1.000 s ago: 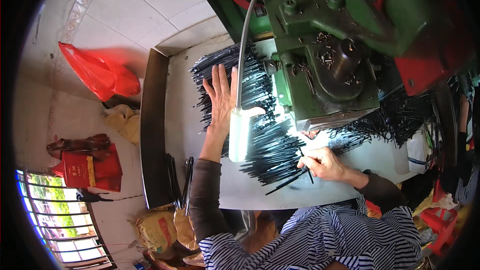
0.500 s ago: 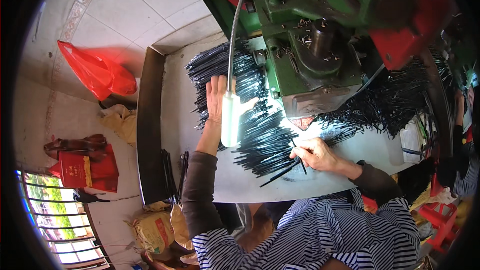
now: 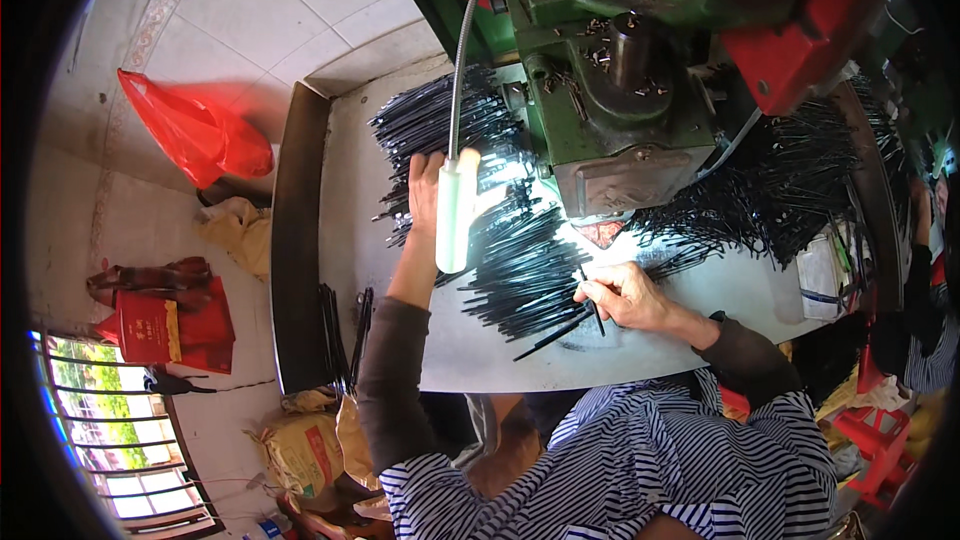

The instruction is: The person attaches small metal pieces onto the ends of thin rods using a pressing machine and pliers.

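My left hand (image 3: 424, 202) lies flat, fingers spread, on a big heap of thin black rods (image 3: 440, 130) at the left of the metal worktable (image 3: 480, 350). Part of that hand is hidden behind a lit white lamp (image 3: 456, 210) on a gooseneck. My right hand (image 3: 622, 296) pinches a thin black rod (image 3: 590, 308) just below the green press machine (image 3: 610, 90). More black rods (image 3: 530, 275) fan out between my two hands.
Another heap of black rods (image 3: 790, 190) lies right of the machine. A red plastic bag (image 3: 195, 130) and a red sack (image 3: 160, 325) sit on the tiled floor at the left. Yellow sacks (image 3: 300, 450) stand below the table. Another person's sleeve (image 3: 920, 280) shows at the far right.
My left hand has slid a little nearer along the rod heap. My right hand has shifted slightly with the rod near the machine's base.
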The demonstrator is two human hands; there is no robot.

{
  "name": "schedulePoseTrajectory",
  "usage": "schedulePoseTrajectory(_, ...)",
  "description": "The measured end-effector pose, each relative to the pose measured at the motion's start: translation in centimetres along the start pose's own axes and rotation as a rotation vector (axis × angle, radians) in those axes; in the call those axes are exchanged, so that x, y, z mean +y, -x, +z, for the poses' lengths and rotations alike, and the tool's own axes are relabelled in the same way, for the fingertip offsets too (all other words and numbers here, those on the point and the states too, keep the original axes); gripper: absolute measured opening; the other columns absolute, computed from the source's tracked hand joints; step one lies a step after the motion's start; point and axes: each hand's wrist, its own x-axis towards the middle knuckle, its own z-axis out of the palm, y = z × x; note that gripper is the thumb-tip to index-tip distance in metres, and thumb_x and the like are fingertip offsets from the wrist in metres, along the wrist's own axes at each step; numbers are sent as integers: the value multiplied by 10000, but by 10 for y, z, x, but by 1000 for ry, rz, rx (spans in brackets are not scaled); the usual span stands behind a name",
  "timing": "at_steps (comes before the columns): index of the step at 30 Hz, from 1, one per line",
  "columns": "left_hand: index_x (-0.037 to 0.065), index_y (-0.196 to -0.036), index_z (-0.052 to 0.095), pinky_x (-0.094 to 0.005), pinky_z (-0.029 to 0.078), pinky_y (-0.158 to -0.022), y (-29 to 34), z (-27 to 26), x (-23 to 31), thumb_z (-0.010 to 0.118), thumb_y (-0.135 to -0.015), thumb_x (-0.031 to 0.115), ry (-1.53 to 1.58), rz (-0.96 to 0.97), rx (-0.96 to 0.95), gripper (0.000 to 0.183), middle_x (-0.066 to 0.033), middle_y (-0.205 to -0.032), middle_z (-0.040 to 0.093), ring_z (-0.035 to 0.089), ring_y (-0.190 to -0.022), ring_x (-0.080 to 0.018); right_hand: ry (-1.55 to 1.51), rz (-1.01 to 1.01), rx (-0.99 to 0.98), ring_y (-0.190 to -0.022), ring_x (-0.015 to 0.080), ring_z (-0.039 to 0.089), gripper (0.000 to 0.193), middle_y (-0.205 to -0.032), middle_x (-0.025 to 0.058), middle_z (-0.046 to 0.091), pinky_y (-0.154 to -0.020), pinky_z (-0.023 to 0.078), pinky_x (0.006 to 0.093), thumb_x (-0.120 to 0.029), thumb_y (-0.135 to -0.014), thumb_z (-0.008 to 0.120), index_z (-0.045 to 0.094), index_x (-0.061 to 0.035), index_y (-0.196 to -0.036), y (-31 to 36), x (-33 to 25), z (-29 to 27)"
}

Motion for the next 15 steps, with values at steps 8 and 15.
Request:
schedulePoseTrajectory(8,6,-1179,543,-413,417,-702,42,-5,45,672,-672,611,-15,1,-58,800,-133,-871,495,464,-778,-283,-51,39,-9,-460,67,505,206,-547,21,534,-445,403,239,-77,-919,508,615,24,-774,0,-2,2)
schedulePoseTrajectory(15,48,-1119,611,-425,402,-761,45,1,46,684,-773,194,68,7,68,382,-145,-968,534,483,-873,-303,-42,-7,32,-454,67,500,198,-537,21,528,-437,398,241,-63,-914,514,600,22,-757,-1,4,5)
